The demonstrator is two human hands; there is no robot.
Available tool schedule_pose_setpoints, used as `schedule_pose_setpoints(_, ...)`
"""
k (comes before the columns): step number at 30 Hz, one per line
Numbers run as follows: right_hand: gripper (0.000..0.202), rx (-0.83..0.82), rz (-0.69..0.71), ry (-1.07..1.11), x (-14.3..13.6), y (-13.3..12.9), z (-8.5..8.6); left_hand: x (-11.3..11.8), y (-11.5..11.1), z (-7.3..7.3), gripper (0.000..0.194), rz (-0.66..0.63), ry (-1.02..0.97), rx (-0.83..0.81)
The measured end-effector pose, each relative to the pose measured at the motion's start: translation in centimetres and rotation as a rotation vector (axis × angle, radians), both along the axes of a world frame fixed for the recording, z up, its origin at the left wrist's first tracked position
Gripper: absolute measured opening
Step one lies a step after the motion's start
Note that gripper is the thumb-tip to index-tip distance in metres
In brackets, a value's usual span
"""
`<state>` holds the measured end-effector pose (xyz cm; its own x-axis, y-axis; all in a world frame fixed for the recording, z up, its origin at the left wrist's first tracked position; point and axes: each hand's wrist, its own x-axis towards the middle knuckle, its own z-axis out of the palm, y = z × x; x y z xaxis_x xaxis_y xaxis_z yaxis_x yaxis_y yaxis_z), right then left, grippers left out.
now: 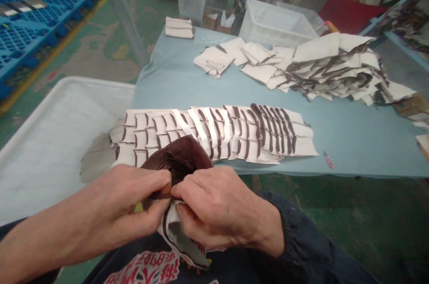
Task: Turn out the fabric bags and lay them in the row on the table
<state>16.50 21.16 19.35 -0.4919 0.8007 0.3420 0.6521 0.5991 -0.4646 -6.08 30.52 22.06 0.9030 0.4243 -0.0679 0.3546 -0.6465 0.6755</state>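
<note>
Close to my body, my left hand [144, 203] and my right hand [214, 203] meet over a sewn fabric piece with a dark brown side [192, 152] and a pale side below. Both hands pinch its edge between thumb and fingers, almost touching each other. The brown part stands up beyond my fingers, while the white and grey part hangs down toward my lap. Just past it, rows of overlapping cream pieces with dark brown edges [248, 141] lie across the table, several white strips [211, 123] on top. Part of the held piece is hidden by my fingers.
Pink-handled thread snips [328, 160] lie near the front edge of the blue-covered table [161, 78]. A heap of cream and brown pieces [338, 69] sits at the back right. At left stands a large white bin [60, 141]; a translucent crate [275, 22] is behind the table.
</note>
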Motion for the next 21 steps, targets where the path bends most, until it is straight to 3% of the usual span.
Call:
schedule_pose_setpoints(4,0.024,-0.108,0.015,0.191,0.4,0.4,-0.7,1.0,-1.5,-0.5,0.028,0.034,-0.171,0.151)
schedule_pose_setpoints(6,0.028,-0.181,0.055,0.327,0.5,1.0,-1.4,1.1,-2.4,-1.3,0.029,0.115,-0.214,0.104)
schedule_pose_setpoints(8,0.036,-0.276,0.106,0.451,0.4,1.7,-2.4,0.9,-3.2,-2.5,0.032,0.218,-0.238,-0.058)
schedule_pose_setpoints(13,0.059,-0.609,0.157,0.885,-0.6,3.1,-5.0,-0.1,-4.6,-5.0,0.048,0.461,-0.3,-0.67)
schedule_pose_setpoints(15,0.062,-0.687,0.149,1.01,-1.1,3.2,-5.7,-0.5,-4.6,-5.3,0.051,0.523,-0.294,-0.776)
schedule_pose_setpoints(17,0.063,-0.749,0.163,1.057,-1.4,3.2,-5.9,-1.0,-4.3,-5.2,0.051,0.508,-0.291,-0.758)
schedule_pose_setpoints(21,0.068,-0.841,0.144,1.041,-1.5,3.2,-5.8,-1.8,-3.1,-4.8,0.043,0.348,-0.275,-0.613)
